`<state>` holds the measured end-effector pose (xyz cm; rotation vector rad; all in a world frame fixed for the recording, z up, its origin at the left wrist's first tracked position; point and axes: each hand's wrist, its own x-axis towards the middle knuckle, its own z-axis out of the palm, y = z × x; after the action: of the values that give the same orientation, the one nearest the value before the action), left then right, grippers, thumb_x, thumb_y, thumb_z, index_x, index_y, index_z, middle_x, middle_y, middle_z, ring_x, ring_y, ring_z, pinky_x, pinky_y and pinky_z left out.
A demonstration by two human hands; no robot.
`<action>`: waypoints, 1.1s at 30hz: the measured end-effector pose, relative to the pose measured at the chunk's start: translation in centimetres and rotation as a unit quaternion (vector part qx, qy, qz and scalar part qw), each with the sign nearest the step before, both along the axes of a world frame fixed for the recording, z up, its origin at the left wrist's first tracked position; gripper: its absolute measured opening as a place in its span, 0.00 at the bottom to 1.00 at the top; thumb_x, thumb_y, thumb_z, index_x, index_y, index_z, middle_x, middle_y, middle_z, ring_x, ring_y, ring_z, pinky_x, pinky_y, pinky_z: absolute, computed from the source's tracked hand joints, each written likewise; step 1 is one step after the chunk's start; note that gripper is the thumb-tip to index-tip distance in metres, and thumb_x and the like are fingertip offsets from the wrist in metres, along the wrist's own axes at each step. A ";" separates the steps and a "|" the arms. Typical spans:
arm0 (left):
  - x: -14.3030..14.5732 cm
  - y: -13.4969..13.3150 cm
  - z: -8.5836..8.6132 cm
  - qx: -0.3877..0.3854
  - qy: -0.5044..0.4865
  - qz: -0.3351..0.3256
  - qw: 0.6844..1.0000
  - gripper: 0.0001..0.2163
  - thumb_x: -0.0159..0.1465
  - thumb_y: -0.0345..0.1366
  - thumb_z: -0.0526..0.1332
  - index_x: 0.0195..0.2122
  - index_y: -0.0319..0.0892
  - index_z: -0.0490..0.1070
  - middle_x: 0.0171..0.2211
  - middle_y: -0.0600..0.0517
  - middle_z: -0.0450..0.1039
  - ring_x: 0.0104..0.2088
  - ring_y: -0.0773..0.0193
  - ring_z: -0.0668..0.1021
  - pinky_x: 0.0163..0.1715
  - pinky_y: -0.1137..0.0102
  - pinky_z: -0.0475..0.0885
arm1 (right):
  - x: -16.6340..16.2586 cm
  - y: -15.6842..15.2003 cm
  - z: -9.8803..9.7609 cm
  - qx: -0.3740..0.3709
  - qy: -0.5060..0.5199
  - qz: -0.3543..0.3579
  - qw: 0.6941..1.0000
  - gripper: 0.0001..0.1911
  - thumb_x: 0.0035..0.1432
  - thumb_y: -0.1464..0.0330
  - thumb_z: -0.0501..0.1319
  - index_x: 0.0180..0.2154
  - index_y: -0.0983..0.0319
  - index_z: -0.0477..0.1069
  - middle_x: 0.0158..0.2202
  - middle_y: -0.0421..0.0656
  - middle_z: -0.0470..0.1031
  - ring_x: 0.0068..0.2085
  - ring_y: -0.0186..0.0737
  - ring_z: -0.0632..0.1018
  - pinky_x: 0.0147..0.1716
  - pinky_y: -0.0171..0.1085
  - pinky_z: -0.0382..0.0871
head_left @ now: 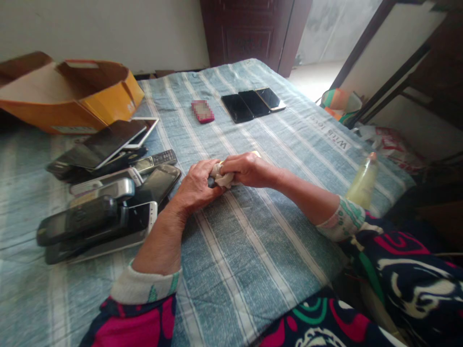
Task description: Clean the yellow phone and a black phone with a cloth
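Note:
Both my hands meet at the middle of the striped blue cloth (253,250). My left hand (197,185) is closed round a dark phone, of which only a small end (211,182) shows. My right hand (249,169) is closed on a crumpled whitish rag (222,177) pressed against that phone. A pile of old phones (108,202) lies just left of my left hand. Three dark smartphones (253,103) lie side by side farther back, with a small pink phone (202,111) to their left.
An open orange cardboard box (108,103) stands at the back left. A plastic bottle of pale yellow liquid (363,182) stands at the cloth's right edge. Dark wooden furniture and bags are to the right, and a wooden door is behind.

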<state>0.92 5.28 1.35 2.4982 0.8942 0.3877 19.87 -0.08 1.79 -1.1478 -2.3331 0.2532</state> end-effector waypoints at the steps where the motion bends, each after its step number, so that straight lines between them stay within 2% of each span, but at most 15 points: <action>1: 0.0 0.0 0.0 -0.004 0.003 0.002 1.000 0.29 0.53 0.45 0.61 0.55 0.36 0.64 0.54 0.42 0.68 0.55 0.50 0.69 0.57 0.57 0.63 | 0.3 0.3 0.3 -0.002 0.012 -0.036 0.999 0.11 0.62 0.76 0.51 0.35 0.64 0.72 0.35 0.42 0.71 0.35 0.32 0.70 0.36 0.33 0.62; 5: -0.1 -0.3 0.1 -0.014 -0.015 0.017 1.000 0.31 0.54 0.47 0.62 0.56 0.36 0.63 0.56 0.42 0.66 0.57 0.48 0.68 0.59 0.54 0.62 | 1.6 1.1 0.3 0.007 0.012 -0.196 0.981 0.09 0.58 0.74 0.54 0.35 0.64 0.73 0.34 0.42 0.71 0.36 0.35 0.70 0.36 0.34 0.59; 7: -0.2 -0.4 -0.1 -0.017 -0.031 0.025 0.999 0.30 0.55 0.47 0.62 0.57 0.38 0.63 0.56 0.43 0.66 0.58 0.49 0.67 0.59 0.55 0.62 | 1.9 1.2 -0.3 -0.013 -0.010 -0.226 0.974 0.08 0.56 0.74 0.56 0.35 0.63 0.74 0.32 0.42 0.71 0.36 0.36 0.70 0.36 0.34 0.59; 13: -0.2 -0.7 -0.9 -0.032 -0.063 0.068 0.995 0.34 0.49 0.39 0.68 0.58 0.40 0.62 0.58 0.42 0.66 0.58 0.48 0.68 0.59 0.55 0.63 | 0.4 0.5 -1.6 -0.003 -0.030 -0.207 0.978 0.12 0.56 0.76 0.54 0.39 0.62 0.74 0.36 0.43 0.74 0.38 0.38 0.71 0.39 0.34 0.60; 16: -0.3 -0.8 -1.4 -0.056 -0.099 0.097 0.989 0.40 0.48 0.38 0.69 0.62 0.41 0.55 0.60 0.40 0.63 0.59 0.48 0.68 0.56 0.55 0.66 | -1.0 0.6 -1.5 0.003 -0.034 -0.168 0.985 0.11 0.56 0.76 0.55 0.38 0.62 0.74 0.36 0.43 0.74 0.38 0.38 0.70 0.39 0.35 0.60; 20: -0.4 -0.9 -1.5 -0.059 -0.134 0.100 0.984 0.46 0.48 0.38 0.70 0.65 0.41 0.49 0.62 0.40 0.60 0.60 0.49 0.66 0.59 0.54 0.63 | -2.5 1.1 -1.6 0.005 -0.037 -0.116 0.992 0.08 0.58 0.75 0.56 0.36 0.62 0.73 0.35 0.44 0.74 0.39 0.39 0.70 0.40 0.36 0.61; 25: -0.4 -1.0 -1.3 -0.043 -0.104 0.103 0.988 0.40 0.49 0.34 0.69 0.63 0.39 0.55 0.59 0.41 0.64 0.59 0.49 0.68 0.59 0.55 0.63 | -3.3 1.5 -1.8 0.020 -0.043 -0.080 0.996 0.07 0.57 0.76 0.56 0.34 0.63 0.72 0.38 0.46 0.74 0.40 0.41 0.70 0.41 0.38 0.62; 28: -0.4 -1.0 -1.3 -0.026 -0.096 0.101 0.990 0.36 0.48 0.34 0.69 0.60 0.39 0.60 0.58 0.43 0.66 0.58 0.50 0.69 0.59 0.56 0.63 | -3.3 1.6 -2.0 0.026 -0.050 -0.084 0.995 0.07 0.58 0.76 0.55 0.34 0.63 0.72 0.36 0.45 0.73 0.40 0.41 0.70 0.41 0.38 0.62; 33: -0.5 -1.3 -1.4 -0.015 -0.110 0.098 0.989 0.34 0.49 0.33 0.69 0.58 0.40 0.63 0.56 0.43 0.68 0.55 0.50 0.72 0.57 0.56 0.66 | -3.3 1.5 -2.8 0.043 -0.052 -0.099 0.993 0.06 0.62 0.74 0.56 0.36 0.63 0.72 0.36 0.46 0.73 0.40 0.41 0.70 0.41 0.38 0.63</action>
<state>0.39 4.00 -0.01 2.2918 1.0466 0.6941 16.53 1.47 -1.04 -1.3657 -2.2731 0.0225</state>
